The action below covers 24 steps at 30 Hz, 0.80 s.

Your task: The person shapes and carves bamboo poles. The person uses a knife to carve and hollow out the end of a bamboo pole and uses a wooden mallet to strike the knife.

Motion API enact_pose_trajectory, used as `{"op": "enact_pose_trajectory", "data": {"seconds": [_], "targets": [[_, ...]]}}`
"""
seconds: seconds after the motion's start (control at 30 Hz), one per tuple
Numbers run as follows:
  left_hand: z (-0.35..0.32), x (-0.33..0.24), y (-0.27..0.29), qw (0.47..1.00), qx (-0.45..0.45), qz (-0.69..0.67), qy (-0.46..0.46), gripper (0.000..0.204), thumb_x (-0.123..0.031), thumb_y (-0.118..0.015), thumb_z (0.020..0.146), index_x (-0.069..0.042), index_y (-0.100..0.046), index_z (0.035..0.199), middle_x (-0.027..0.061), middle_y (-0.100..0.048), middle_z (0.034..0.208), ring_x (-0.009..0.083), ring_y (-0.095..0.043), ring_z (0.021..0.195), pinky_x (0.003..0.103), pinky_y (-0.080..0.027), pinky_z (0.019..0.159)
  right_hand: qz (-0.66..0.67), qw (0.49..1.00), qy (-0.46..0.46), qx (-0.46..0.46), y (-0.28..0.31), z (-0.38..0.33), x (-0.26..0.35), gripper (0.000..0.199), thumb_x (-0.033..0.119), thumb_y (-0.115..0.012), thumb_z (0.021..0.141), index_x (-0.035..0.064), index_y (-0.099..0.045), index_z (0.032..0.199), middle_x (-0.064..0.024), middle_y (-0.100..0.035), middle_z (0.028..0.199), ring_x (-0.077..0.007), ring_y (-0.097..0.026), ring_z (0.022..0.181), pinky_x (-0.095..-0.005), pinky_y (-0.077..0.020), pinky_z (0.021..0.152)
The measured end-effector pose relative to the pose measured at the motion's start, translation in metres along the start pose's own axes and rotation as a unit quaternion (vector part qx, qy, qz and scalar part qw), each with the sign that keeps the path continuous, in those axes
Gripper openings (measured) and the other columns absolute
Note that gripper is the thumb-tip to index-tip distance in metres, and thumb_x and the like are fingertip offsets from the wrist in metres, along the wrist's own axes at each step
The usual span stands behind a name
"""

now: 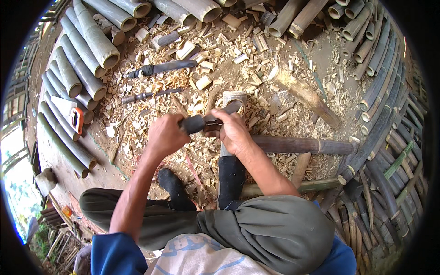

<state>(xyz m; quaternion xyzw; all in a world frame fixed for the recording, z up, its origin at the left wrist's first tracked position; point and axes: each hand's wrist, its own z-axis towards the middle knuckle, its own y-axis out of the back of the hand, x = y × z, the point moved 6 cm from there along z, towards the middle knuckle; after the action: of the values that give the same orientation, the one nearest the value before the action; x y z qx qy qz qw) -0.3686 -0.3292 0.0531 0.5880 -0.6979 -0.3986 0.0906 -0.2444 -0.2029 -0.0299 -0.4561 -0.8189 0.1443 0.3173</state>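
In the head view, taking twelve o'clock as straight away from the person, a dark-handled blade sits at the centre, angled toward one o'clock. Its far end overlaps the upper end of a pale bamboo tube; whether it touches cannot be told. The left hand has its fingers curled round the handle; the right hand pinches the blade farther along, its lower fingertips blurred.

Toward three o'clock, a brown bamboo pole lies close by the right forearm, limiting room there. Stacked bamboo poles edge the space from nine to eleven; more bamboo curves along two to four. Lower, open ground reaches from the hands toward twelve.

Countable are two knife-like tools lying at eleven, one orange-handled saw at nine, one thick log at one, and two dark-covered feet near six.

Pale shavings thickly litter the brown earth floor. Daylight enters past a slatted wall at nine.
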Motion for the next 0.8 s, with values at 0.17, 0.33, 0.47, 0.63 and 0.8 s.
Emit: {"op": "enact_pose_trajectory", "data": {"seconds": [0.17, 0.33, 0.47, 0.63, 0.8], "targets": [[0.013, -0.022, 0.034, 0.992, -0.04, 0.119, -0.035, 0.022, -0.009, -0.075, 0.071, -0.004, -0.079, 0.092, 0.0116, -0.073, 0.073, 0.0245, -0.07, 0.062, 0.038, -0.055, 0.06, 0.115, 0.992, -0.031, 0.039, -0.008, 0.006, 0.002, 0.026, 0.019, -0.058, 0.104, -0.0048, -0.062, 0.113, -0.0174, -0.072, 0.098, -0.0278, -0.073, 0.084, -0.0397, -0.0633, 0.066], [0.006, -0.121, 0.051, 0.927, -0.089, 0.34, -0.128, 0.006, -0.012, -0.078, 0.078, -0.009, -0.075, 0.083, 0.009, -0.073, 0.077, 0.0242, -0.073, 0.072, 0.039, -0.056, 0.064, 0.327, 0.941, -0.002, 0.09, 0.008, 0.006, -0.004, 0.026, 0.022, -0.055, 0.105, -0.0016, -0.066, 0.109, -0.0124, -0.074, 0.097, -0.0229, -0.072, 0.081, -0.036, -0.0626, 0.071], [-0.01, -0.142, 0.017, 0.876, -0.104, 0.437, -0.177, 0.004, -0.008, -0.074, 0.084, -0.005, -0.073, 0.086, 0.008, -0.073, 0.084, 0.0229, -0.071, 0.084, 0.038, -0.053, 0.075, 0.431, 0.896, -0.012, 0.105, 0.005, 0.001, -0.01, 0.027, 0.027, -0.054, 0.106, 0.0039, -0.067, 0.108, -0.0087, -0.075, 0.097, -0.0202, -0.072, 0.083, -0.0336, -0.0606, 0.073], [-0.041, -0.077, -0.015, 0.947, 0.206, 0.212, -0.127, 0.024, -0.019, -0.078, 0.08, 0.003, -0.07, 0.089, 0.0165, -0.072, 0.081, 0.0307, -0.073, 0.083, 0.047, -0.055, 0.07, 0.175, 0.982, -0.056, 0.034, 0.002, -0.04, -0.034, 0.025, 0.029, -0.048, 0.108, 0.0079, -0.06, 0.113, -0.008, -0.07, 0.108, -0.0224, -0.068, 0.094, -0.0373, -0.0545, 0.089], [-0.078, -0.147, -0.048, 0.866, 0.095, 0.115, -0.477, 0.039, -0.02, -0.08, 0.077, -0.006, -0.068, 0.111, 0.0175, -0.066, 0.106, 0.0306, -0.07, 0.095, 0.047, -0.056, 0.08, -0.556, 0.796, 0.187, 0.149, 0.064, -0.073, 0.021, 0.023, 0.023, -0.054, 0.102, 0.0056, -0.058, 0.117, -0.0122, -0.068, 0.108, -0.0219, -0.069, 0.1, -0.035, -0.0555, 0.091]]}}
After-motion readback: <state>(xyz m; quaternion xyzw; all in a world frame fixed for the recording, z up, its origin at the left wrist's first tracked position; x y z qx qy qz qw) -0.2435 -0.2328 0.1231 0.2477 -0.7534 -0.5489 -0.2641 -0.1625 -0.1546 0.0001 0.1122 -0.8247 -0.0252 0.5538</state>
